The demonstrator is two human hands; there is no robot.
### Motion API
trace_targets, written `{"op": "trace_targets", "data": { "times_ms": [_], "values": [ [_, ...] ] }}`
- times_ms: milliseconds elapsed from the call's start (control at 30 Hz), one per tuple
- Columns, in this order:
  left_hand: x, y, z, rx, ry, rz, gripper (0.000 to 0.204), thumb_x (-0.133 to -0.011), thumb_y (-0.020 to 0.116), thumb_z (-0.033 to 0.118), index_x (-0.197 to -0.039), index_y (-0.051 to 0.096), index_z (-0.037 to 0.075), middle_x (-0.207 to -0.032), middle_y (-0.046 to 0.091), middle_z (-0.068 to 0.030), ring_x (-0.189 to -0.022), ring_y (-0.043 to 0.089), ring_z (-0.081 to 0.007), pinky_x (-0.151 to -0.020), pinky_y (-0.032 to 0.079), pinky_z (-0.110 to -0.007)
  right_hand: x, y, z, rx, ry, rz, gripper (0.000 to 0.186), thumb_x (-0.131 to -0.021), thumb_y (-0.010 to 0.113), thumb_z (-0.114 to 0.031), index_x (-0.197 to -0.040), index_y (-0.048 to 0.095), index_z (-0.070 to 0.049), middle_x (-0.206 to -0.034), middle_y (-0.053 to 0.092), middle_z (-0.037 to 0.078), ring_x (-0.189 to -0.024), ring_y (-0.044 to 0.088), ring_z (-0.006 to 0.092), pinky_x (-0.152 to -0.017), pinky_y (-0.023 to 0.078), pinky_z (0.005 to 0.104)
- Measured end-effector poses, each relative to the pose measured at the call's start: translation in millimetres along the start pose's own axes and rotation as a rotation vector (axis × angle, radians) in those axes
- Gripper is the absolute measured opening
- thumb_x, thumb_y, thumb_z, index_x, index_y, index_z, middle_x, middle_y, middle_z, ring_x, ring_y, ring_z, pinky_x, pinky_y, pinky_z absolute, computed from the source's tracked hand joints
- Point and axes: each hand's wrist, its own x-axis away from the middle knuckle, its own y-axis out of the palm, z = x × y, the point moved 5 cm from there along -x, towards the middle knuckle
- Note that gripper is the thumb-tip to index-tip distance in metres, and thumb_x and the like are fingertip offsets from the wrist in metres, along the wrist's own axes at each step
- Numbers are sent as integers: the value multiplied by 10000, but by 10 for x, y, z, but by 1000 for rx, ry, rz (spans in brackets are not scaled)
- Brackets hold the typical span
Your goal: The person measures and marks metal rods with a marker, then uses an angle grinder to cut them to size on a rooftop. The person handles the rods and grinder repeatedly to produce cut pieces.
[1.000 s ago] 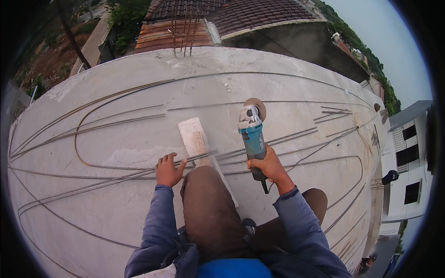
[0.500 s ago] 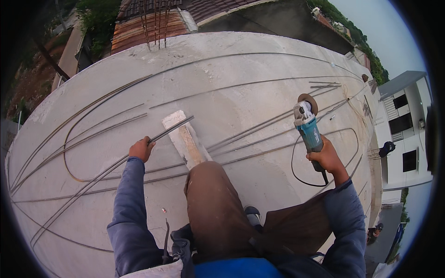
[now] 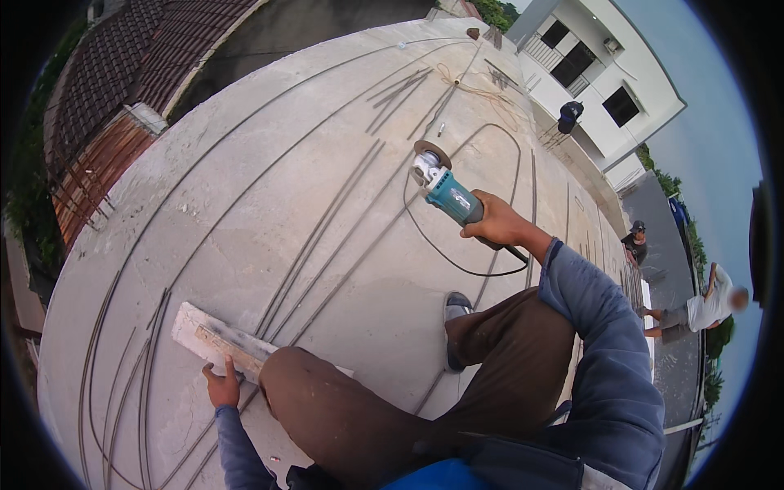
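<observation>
My right hand (image 3: 494,224) grips a teal angle grinder (image 3: 445,189) with a round cutting disc (image 3: 431,152), held up above the concrete roof slab (image 3: 269,171) to the right. Its black cord (image 3: 457,261) loops over the slab. My left hand (image 3: 220,385) rests on the near end of a whitish wooden block (image 3: 214,343) that lies under several long steel rods (image 3: 327,237). I am crouched, with my brown-trousered knee (image 3: 302,384) beside the block and a grey shoe (image 3: 456,309) on the slab.
More rebar curves around the slab's left edge (image 3: 122,359) and lies in bundles at the far end (image 3: 400,94). A tiled roof (image 3: 122,73) lies beyond the left edge and a white building (image 3: 604,82) beyond the far right. Other people stand below at the right (image 3: 702,306).
The view has swung left and down. My right hand has carried the grinder away to the right and up. My left hand has shifted from the rods to the block's end.
</observation>
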Motion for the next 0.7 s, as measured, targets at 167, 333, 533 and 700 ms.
{"op": "trace_targets", "data": {
  "times_ms": [167,333,533,700],
  "values": [
    [277,456,298,-68,-199,-26,1173,-852,696,882,-1619,378,54,-1195,770,-343,-1142,742,-537,-967,573,-604,-322,139,625,-83,76,-33,641,-765,867,-258,-1295,650,29,-1104,749,210,-1044,724,315,-926,568,407],
    [56,368,552,-308,-185,-1,1129,-872,704,845,-1580,438,6,-1189,772,-311,-1110,746,-495,-933,589,-563,-685,606,1217,-240,99,79,713,-803,834,-316,-1390,600,14,-1104,766,255,-1003,763,392,-878,600,455],
    [-37,303,872,-615,65,148,997,-929,728,741,-1523,533,-36,-1144,778,-260,-1011,755,-432,-871,606,-511,-1101,1240,2449,-388,103,142,776,-812,815,-318,-1461,535,1,-1223,748,299,-1149,740,455,-985,583,496],
    [-293,-100,2052,-750,315,-207,1190,-964,664,742,-1696,250,-100,-1485,626,-374,-1370,636,-513,-1109,548,-576,-1414,1214,3631,-343,236,256,763,-824,837,-310,-1465,526,-36,-1280,709,254,-1186,723,435,-995,584,533]
  ]
}}
